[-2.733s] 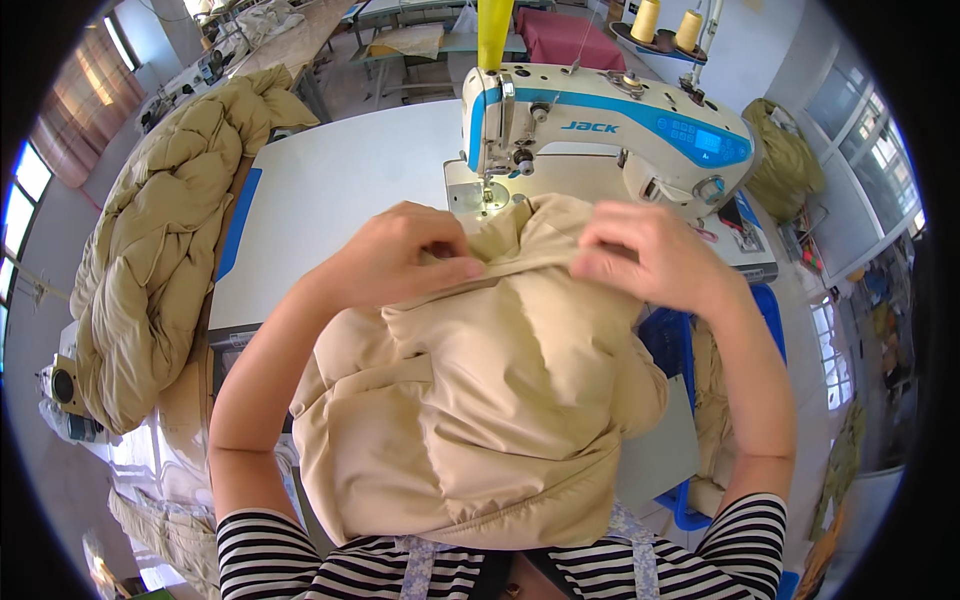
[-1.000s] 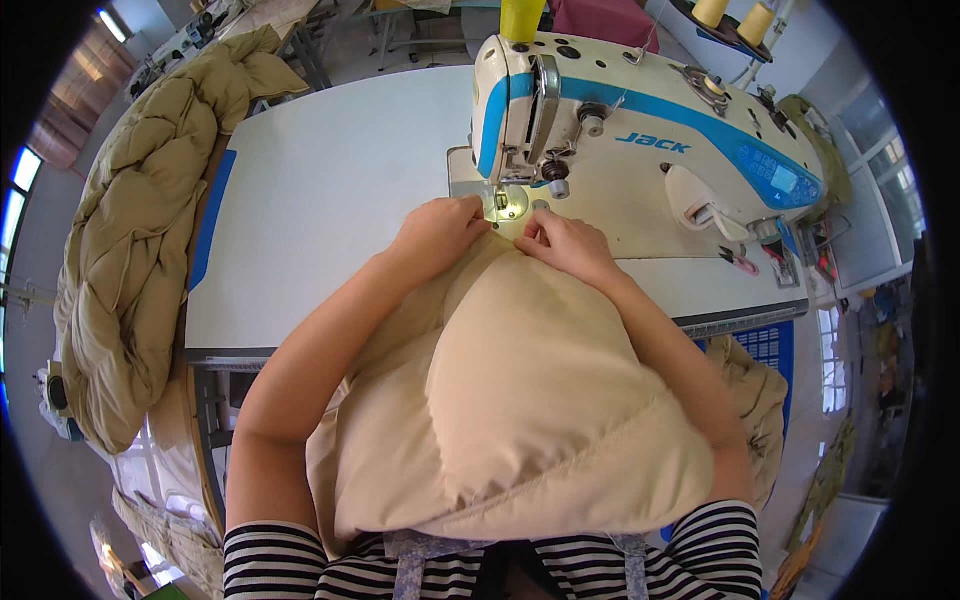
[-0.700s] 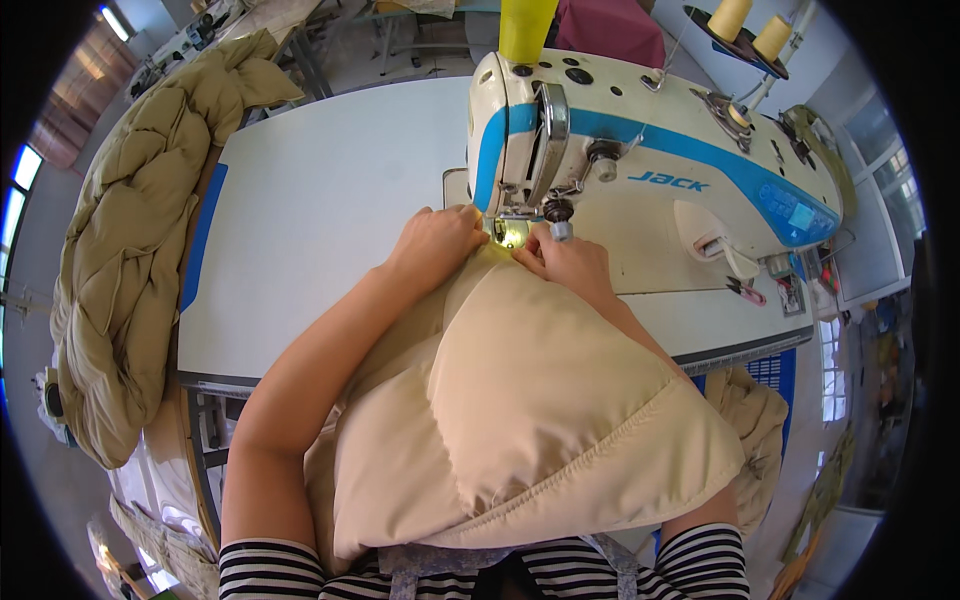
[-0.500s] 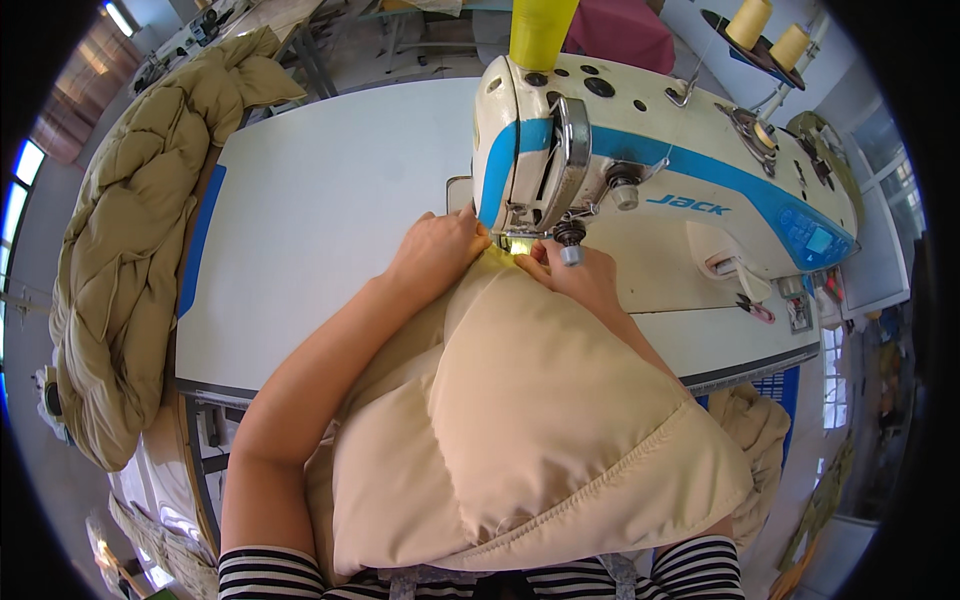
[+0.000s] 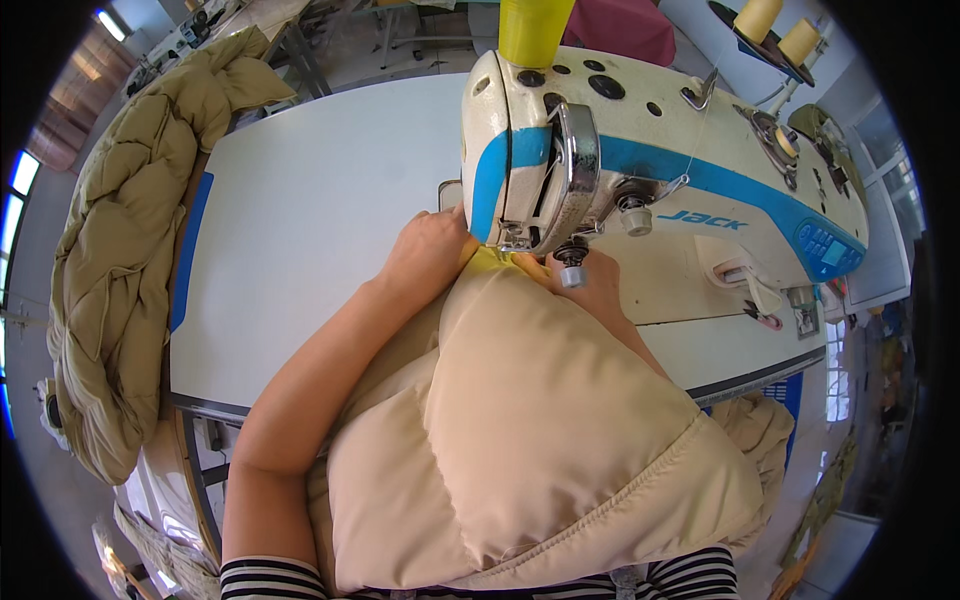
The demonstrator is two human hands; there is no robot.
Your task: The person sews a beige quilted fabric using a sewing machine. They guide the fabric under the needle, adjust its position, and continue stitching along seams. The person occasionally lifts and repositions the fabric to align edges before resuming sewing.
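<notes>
In the head view, my left hand (image 5: 425,248) is curled with its fingertips pinching the edge of the beige padded garment (image 5: 540,400), just left of the needle area of the sewing machine (image 5: 690,140). My right hand (image 5: 592,282) is on the other side of that spot, its fingers bent against the fabric; the machine's knobs cover part of it, so I cannot tell whether it grips or only presses. The garment narrows to a lit, yellowish tip between my hands, under the machine head, and spreads wide toward my striped sleeves (image 5: 270,577). The white tabletop (image 5: 300,230) lies beneath, with pink-handled snips (image 5: 763,316) to the right. A yellow container (image 5: 535,32) stands on top of the machine, two thread cones (image 5: 757,18) sit beyond it, and another padded piece (image 5: 125,230) is heaped at my left.
</notes>
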